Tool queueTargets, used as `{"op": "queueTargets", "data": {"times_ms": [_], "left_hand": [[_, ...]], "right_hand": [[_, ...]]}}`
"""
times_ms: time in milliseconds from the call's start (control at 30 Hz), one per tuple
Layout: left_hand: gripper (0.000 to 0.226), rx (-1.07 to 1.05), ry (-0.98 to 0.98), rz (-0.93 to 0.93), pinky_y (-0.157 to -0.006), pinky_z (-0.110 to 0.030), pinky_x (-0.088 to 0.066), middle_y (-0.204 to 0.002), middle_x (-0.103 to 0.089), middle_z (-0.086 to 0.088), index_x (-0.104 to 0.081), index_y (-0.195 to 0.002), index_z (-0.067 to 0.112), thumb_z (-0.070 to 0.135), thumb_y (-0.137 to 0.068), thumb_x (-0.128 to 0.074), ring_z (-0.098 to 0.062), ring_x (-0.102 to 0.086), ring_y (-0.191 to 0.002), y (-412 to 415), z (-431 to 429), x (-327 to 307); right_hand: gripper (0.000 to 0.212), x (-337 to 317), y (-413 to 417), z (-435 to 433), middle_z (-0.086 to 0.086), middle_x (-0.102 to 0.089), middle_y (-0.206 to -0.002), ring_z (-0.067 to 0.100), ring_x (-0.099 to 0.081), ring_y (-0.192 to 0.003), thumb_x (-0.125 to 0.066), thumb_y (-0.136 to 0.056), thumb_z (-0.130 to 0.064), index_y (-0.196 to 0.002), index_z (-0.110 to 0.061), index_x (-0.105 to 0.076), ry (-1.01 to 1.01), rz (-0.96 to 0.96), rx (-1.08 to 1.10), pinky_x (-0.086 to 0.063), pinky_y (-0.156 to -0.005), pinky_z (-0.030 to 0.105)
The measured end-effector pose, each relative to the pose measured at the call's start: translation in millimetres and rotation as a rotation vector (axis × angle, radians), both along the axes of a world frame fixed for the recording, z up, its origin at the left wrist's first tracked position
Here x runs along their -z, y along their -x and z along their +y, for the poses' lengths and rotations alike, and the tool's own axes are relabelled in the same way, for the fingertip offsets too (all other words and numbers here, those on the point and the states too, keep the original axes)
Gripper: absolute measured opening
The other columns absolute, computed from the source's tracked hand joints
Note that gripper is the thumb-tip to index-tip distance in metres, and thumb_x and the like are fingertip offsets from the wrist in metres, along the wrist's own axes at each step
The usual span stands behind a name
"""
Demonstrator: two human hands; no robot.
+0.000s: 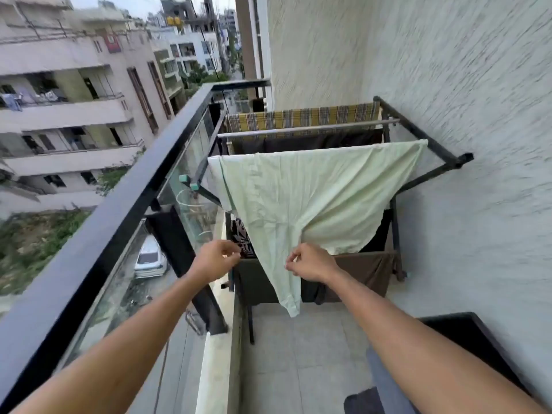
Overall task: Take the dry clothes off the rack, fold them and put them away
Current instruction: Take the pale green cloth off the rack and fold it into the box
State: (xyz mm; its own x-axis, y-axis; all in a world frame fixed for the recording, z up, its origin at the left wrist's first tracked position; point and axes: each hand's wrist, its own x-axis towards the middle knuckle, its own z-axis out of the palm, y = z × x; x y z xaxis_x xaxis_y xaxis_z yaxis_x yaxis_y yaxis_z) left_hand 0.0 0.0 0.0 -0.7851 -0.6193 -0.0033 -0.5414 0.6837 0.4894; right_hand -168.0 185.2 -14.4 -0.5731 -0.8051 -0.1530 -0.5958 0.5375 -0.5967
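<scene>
Head view, balcony, looking forward and down.

Rack [424, 144]: dark metal frame, standing against the rough wall [463, 85] at the far end of the tiled floor [313, 354].

Green cloth [298, 189]: pale and creased. It hangs over the near top bar of the rack, spread along most of the bar. Its lower part is drawn to a narrow tail that hangs in front of the lower bars and ends above the floor.

Right hand [310, 262]: fingers curled, thumb and fingertips pinching the green cloth at its lower middle. Folds run up from that point.

Left hand [213, 259]: fingers curled, just left of the cloth's edge, tips close to a black-and-white patterned garment [243, 239]. Cannot tell whether it holds anything.

Other laundry: checked cloth [298, 118] on the far bar; dark cloth [313, 142] on the bar behind the green one; brown cloth [367, 270] on a low bar, right side.

Left: black railing [134, 180] above glass panels. A white car [149, 258] shows below through the glass.
</scene>
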Motion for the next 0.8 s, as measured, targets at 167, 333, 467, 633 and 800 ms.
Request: {"op": "queueTargets", "data": {"times_ms": [167, 333, 467, 633, 800], "left_hand": [[0.023, -0.199, -0.230, 0.161, -0.088, -0.027, -0.047, -0.110, -0.069, 0.002, -0.070, -0.116, 0.015, 0.019, -0.095, -0.062, -0.014, -0.064, -0.101, 39, -58, 3], [0.052, -0.377, -0.482, 0.376, -0.100, -0.047, -0.049, -0.129, -0.061, -0.009, -0.044, -0.143, 0.016, 0.018, -0.094, -0.063, -0.031, -0.059, -0.118, 98, -124, 0], [0.064, -0.421, -0.613, 0.551, -0.095, -0.043, -0.051, -0.134, -0.057, -0.006, -0.034, -0.149, 0.022, 0.022, -0.094, -0.065, -0.026, -0.059, -0.118, 148, -172, 7], [0.050, -0.515, -0.690, 0.715, -0.067, -0.017, -0.041, -0.118, -0.058, 0.001, -0.042, -0.138, 0.019, 0.028, -0.095, -0.065, -0.014, -0.056, -0.103, 188, -211, 13], [0.024, -0.502, -0.642, 0.781, -0.075, -0.032, -0.047, -0.090, -0.065, -0.004, -0.065, -0.097, 0.008, 0.031, -0.090, -0.066, -0.019, -0.060, -0.083, 190, -216, 19]], "right_hand": [[0.013, 8, 29, -53, -0.014, -0.068, -0.076, 0.010, -0.069, -0.086, -0.067, -0.087, -0.038, -0.091, -0.027, -0.074, 0.007, -0.062, -0.018, -0.056, -0.080, 0.033], [0.007, -2, 71, -127, -0.011, -0.071, -0.075, 0.010, -0.068, -0.079, -0.067, -0.086, -0.040, -0.082, -0.034, -0.070, 0.144, -0.037, 0.002, -0.057, -0.080, 0.035], [0.008, -8, 95, -182, -0.010, -0.071, -0.073, 0.008, -0.067, -0.073, -0.067, -0.087, -0.037, -0.082, -0.033, -0.072, 0.256, -0.037, 0.030, -0.058, -0.077, 0.037], [0.008, -1, 115, -234, -0.007, -0.071, -0.071, 0.006, -0.067, -0.070, -0.068, -0.089, -0.031, -0.089, -0.028, -0.075, 0.373, -0.061, 0.092, -0.058, -0.075, 0.037], [0.017, 11, 108, -260, -0.012, -0.071, -0.084, 0.005, -0.066, -0.077, -0.075, -0.084, -0.025, -0.101, -0.026, -0.075, 0.512, -0.073, 0.166, -0.057, -0.077, 0.036]]}}
